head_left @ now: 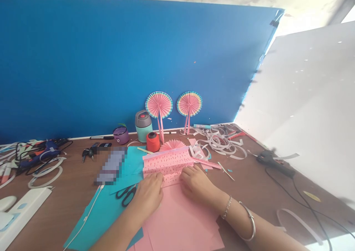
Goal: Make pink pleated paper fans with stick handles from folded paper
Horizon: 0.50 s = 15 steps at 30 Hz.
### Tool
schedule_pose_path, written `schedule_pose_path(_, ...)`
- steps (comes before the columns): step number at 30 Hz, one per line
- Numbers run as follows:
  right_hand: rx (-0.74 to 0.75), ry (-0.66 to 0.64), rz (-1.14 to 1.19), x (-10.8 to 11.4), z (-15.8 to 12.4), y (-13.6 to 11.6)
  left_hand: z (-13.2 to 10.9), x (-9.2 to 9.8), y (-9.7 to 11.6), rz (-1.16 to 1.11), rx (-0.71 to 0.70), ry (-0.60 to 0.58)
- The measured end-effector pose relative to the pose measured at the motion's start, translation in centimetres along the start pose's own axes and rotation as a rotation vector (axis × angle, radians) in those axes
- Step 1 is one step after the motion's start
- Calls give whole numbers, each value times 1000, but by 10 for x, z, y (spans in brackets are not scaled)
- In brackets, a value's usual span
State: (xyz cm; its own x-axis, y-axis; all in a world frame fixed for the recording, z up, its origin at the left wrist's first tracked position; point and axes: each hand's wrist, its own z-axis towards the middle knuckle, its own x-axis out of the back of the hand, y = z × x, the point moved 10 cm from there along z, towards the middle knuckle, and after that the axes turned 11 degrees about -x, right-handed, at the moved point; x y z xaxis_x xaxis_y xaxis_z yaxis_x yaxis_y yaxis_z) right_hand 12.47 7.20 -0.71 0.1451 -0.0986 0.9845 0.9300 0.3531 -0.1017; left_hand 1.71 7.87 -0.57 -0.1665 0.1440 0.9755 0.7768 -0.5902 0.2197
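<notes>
A pink patterned sheet of paper (168, 163) with small dark red marks and crosswise creases lies in front of me. My left hand (149, 192) has its fingers curled on the near left edge of it. At the near right edge, my right hand (196, 180) holds the same sheet with bent fingers; the fingertips are partly hidden. Plain pink sheets (181, 221) lie beneath and nearer to me. Black-handled scissors (128, 198) rest beside my left hand on teal sheets (102, 216). Behind the patterned sheet is a pleated pink paper piece (173, 145).
Two round paper fans (159, 105) lean on the blue partition (122, 58). A thermos (143, 127), a red container (152, 142) and a purple cup (121, 135) stand at the back. Curled white strips (219, 140) and a corded glue gun (274, 164) lie right, a blurred phone (112, 166) left.
</notes>
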Motion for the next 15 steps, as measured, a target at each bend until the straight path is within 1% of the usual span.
schedule_pose_path(3, 0, -7, 90, -1, 0, 2, -1, 1, 0, -31, -42, 40)
schedule_pose_path(5, 18, -14, 134, -2, 0, 1, -2, 1, 1, -51, -64, 41)
schedule_pose_path(7, 25, -20, 170, -1, 0, 0, -2, 1, -1, -83, -65, 33)
schedule_pose_path(10, -11, -29, 240, 1, 1, 4, -2, 2, -4, -112, -48, 25)
schedule_pose_path(15, -49, -40, 369, 2, 3, 10, -2, 4, -2, -56, -58, 42)
